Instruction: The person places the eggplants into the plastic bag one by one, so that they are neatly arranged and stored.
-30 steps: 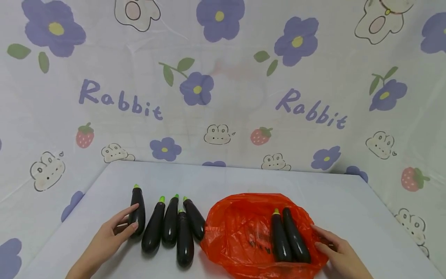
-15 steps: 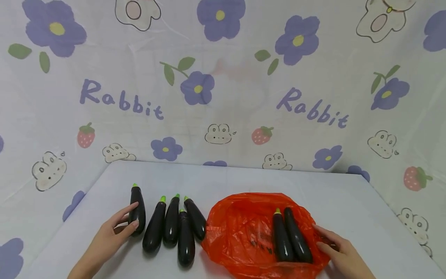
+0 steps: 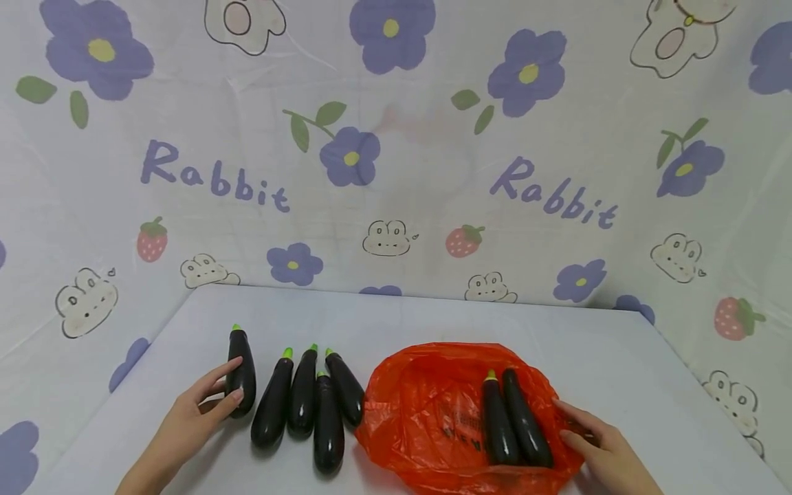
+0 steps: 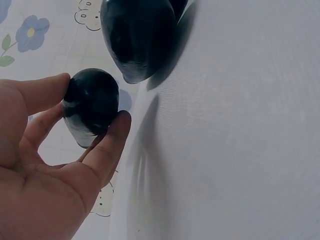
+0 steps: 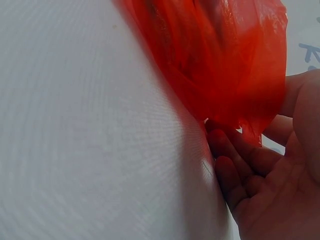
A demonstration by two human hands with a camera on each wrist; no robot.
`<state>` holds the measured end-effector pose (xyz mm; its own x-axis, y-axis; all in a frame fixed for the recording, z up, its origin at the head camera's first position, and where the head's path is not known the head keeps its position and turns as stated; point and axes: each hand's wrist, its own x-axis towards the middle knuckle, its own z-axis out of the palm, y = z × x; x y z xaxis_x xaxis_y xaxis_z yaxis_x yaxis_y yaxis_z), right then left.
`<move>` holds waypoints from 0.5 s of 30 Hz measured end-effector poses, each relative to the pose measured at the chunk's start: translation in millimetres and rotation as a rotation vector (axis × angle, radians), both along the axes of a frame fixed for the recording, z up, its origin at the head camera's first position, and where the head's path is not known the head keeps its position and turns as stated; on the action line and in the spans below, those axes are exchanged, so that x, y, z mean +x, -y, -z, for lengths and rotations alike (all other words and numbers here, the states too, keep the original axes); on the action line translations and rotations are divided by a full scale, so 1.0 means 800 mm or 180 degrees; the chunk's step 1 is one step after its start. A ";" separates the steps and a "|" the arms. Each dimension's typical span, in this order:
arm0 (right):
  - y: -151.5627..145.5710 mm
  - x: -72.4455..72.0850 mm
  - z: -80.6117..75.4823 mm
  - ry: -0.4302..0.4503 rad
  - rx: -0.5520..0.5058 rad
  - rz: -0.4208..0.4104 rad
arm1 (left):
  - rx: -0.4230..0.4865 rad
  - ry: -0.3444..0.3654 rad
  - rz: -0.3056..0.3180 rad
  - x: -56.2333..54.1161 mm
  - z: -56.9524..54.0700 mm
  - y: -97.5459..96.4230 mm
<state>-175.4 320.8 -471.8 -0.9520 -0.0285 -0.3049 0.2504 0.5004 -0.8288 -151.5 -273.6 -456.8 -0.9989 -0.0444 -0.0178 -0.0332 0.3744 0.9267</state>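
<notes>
Red bag: landmark; red bag [image 3: 421,412] lies mouth open on the white tabletop [image 3: 631,371], thin crinkled film, glossy along the folds, dark print showing on it.
Held eggplant: held eggplant [image 3: 244,377], farthest left of the bag, past the loose row; stands near upright in the head view, bright green stem up.
Left hand: left hand [image 3: 193,416] has it about the belly, thumb to one side, fingers to the other, a gap left before the palm. Light pinch by the look of it; whether the base touches the tabletop, cannot tell.
Right hand: right hand [image 3: 609,447] at the bag's right rim, fingers bent, film between the digits; how tight, cannot tell.
Loose row: four loose eggplants [image 3: 272,405], between held one and bag; rightmost at the bag's left edge.
In the bag: two bagged eggplants [image 3: 500,423], side by side toward its right.
Skin: black, smooth, glossy; plump rounded base, narrower neck. Probably slippery.
Handling: best pinched at the widest part, lifted well above neighbours; rim held gently, since thin film could tear.
</notes>
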 end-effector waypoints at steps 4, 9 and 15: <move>0.000 0.000 0.001 -0.0017 0.0004 0.0005 | -0.0006 -0.0018 -0.0023 -0.001 0.000 0.000; -0.001 0.000 0.003 -0.0020 -0.0015 0.0005 | -0.0002 -0.0035 -0.0037 0.001 0.001 0.000; -0.001 -0.002 0.003 -0.0028 0.0027 -0.0032 | 0.0040 -0.0066 -0.0048 0.002 -0.004 -0.002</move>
